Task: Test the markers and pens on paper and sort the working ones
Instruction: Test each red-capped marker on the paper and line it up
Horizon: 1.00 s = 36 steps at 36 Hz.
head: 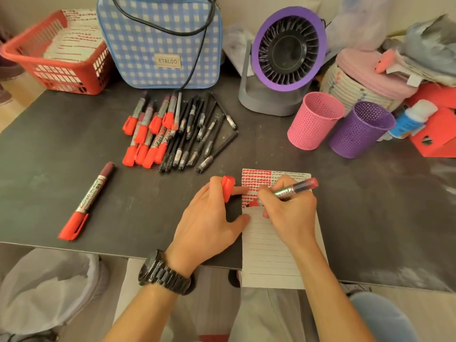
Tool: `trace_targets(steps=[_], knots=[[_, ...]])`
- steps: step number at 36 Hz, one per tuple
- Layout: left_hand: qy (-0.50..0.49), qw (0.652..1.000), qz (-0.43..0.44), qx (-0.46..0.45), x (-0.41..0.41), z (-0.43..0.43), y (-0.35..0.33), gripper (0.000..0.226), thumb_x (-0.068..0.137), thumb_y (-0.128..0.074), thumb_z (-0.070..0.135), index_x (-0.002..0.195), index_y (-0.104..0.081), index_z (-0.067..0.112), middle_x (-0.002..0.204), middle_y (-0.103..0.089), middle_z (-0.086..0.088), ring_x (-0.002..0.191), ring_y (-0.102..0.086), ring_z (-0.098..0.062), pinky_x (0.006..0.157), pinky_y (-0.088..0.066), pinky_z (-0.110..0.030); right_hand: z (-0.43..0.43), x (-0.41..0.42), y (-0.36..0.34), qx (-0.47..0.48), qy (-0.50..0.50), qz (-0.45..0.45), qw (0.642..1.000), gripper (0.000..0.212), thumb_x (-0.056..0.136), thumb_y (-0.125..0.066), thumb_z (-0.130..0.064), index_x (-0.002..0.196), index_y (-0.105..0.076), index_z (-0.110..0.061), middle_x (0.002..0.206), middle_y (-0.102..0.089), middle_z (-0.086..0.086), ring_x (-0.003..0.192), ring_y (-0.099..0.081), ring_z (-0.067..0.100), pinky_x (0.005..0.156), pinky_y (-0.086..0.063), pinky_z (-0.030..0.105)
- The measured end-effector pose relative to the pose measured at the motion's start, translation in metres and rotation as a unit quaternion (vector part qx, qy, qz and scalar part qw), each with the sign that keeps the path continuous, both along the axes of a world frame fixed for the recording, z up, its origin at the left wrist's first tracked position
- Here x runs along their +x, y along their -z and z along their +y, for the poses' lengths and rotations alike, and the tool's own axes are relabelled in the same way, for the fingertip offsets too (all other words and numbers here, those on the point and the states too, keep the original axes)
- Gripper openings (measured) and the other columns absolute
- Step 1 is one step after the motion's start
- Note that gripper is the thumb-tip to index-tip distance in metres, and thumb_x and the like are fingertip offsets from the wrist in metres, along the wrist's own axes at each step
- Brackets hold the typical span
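Note:
My right hand grips an uncapped red marker, its tip down on the lined paper just below a block of red test marks. The fingers of my left hand hold the marker's red cap, and its fingertips press the paper's left edge. A pile of red markers and black pens lies at the table's middle. One capped red marker lies apart on the left. A pink cup and a purple cup stand at the right.
A red basket, a blue checked bag and a purple fan line the back. Clutter with a glue bottle fills the far right. A bin with a plastic liner sits below the table's front left edge.

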<state>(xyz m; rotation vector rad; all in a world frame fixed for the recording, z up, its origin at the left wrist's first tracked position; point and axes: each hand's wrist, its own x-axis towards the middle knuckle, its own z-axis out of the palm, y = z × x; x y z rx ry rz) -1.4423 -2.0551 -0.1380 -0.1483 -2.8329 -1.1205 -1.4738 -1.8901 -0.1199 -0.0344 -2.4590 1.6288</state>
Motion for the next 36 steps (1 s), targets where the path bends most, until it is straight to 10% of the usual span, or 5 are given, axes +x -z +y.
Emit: trace_targets(steps=[36], knots=[[-0.017, 1.0, -0.012, -0.009, 0.0026, 0.0026, -0.0023, 0.054, 0.08, -0.073, 0.053, 0.11, -0.031, 0.038, 0.132, -0.056, 0.024, 0.117, -0.046, -0.001, 0.084, -0.037, -0.022, -0.0016, 0.001, -0.001, 0.021, -0.016, 0.017, 1.0, 0.028, 0.088, -0.073, -0.011, 0.064, -0.063, -0.02, 0.053, -0.064, -0.01, 0.051, -0.066, 0.005, 0.048, -0.048, 0.011]])
